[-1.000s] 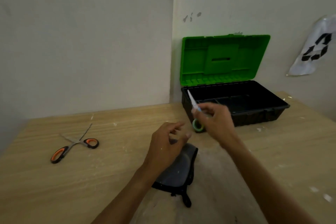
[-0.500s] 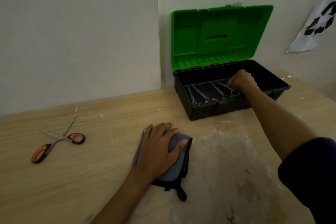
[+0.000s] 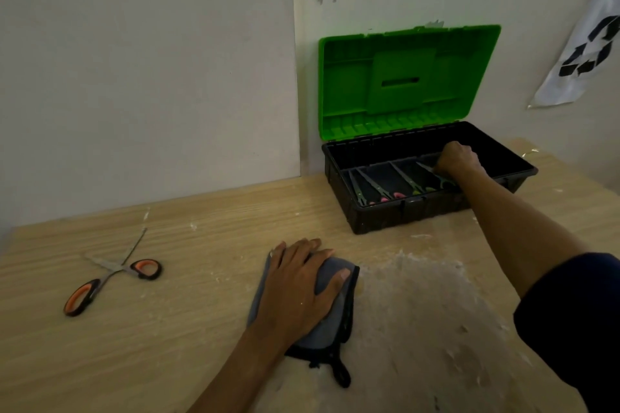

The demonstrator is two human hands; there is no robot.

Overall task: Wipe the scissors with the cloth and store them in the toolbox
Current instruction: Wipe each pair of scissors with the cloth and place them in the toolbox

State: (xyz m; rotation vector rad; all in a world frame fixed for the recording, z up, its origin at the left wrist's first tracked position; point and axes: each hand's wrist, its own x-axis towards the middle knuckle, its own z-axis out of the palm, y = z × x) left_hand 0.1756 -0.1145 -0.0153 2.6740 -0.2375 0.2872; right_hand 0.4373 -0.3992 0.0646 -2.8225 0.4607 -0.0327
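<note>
R hand point(image 3: 457, 157) in toolbox point(image 3: 365, 221), maybe gripping scissors point(image 3: 436, 174); L hand point(image 3: 298, 292) flat on cloth point(image 3: 330, 278).

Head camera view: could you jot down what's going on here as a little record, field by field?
left hand: flat on the grey cloth
right hand: inside the toolbox, closed at a pair of green-handled scissors
toolbox lid: open, upright
orange-handled scissors: lying open on the table, left of the cloth, untouched

I'm seeing open worktop point(image 3: 201, 329) lying around orange scissors point(image 3: 110, 273) | right arm point(image 3: 513, 221) is blocking toolbox point(image 3: 402, 214) front | upright lid point(image 3: 402, 77) is walling rear
</note>
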